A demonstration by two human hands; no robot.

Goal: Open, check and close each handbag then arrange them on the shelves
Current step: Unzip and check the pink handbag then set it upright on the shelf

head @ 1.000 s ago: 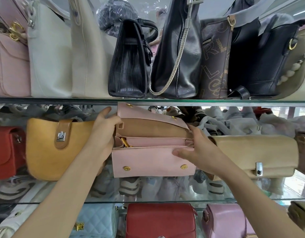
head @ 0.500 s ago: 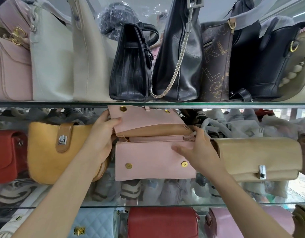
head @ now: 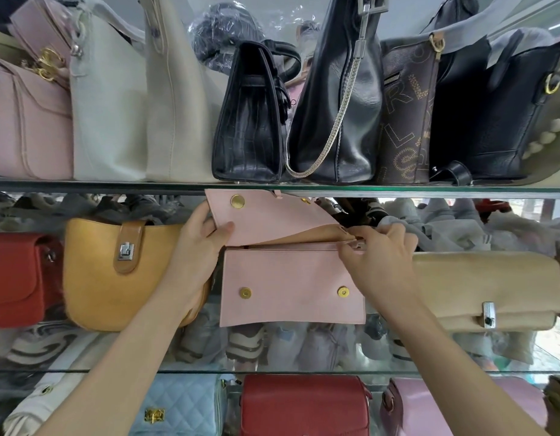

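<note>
A flat pink handbag (head: pixel 291 284) with gold snap studs stands on the middle glass shelf (head: pixel 83 370), its flap lifted up against the shelf above. My left hand (head: pixel 200 250) grips the bag's left edge, thumb pressed on the raised flap. My right hand (head: pixel 376 262) pinches the zipper pull at the right end of the bag's top opening. The zip line looks closed along the top; the inside is hidden.
A mustard bucket bag (head: pixel 115 275) and a red bag (head: pixel 17 278) stand left of the pink one, a beige clasp bag (head: pixel 486 291) right. Black, white and pink bags crowd the upper shelf (head: pixel 115 185). Light blue, red (head: pixel 304 404) and pink bags sit below.
The flap has been lifted higher. My right hand moved from the bag's front up to the right end of the zipper, and the open top pocket has closed.
</note>
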